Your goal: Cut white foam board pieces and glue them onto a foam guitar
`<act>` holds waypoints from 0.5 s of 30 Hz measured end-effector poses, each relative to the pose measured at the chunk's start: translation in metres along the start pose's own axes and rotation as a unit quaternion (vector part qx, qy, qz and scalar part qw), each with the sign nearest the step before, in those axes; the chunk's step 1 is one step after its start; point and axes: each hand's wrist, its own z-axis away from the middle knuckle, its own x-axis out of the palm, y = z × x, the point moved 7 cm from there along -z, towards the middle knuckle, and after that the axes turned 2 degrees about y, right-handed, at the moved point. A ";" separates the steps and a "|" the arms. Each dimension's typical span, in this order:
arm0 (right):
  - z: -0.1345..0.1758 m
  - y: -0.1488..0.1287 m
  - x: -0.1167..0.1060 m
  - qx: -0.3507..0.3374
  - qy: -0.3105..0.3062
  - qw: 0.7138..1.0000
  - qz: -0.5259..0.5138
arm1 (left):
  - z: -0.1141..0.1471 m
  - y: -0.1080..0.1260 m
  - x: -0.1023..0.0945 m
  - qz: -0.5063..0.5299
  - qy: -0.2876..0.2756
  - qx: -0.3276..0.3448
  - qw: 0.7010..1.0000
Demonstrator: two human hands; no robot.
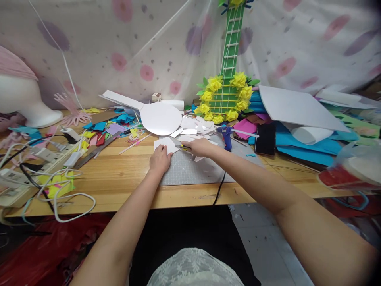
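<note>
Crowding the right hand [203,147] are scraps [189,131] and a glue gun [226,138]

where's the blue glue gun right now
In the head view, the blue glue gun is right of centre on the table, just beyond and to the right of the right hand, on the near side of the yellow flowers.

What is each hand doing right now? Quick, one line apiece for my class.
Left hand: open, resting on a white piece.
Right hand: closed, holding a yellow-and-black cutter.
</note>
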 end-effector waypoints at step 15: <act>-0.014 0.004 -0.008 0.066 0.032 0.943 -0.324 | 0.007 -0.004 -0.012 0.032 0.061 -0.010 0.998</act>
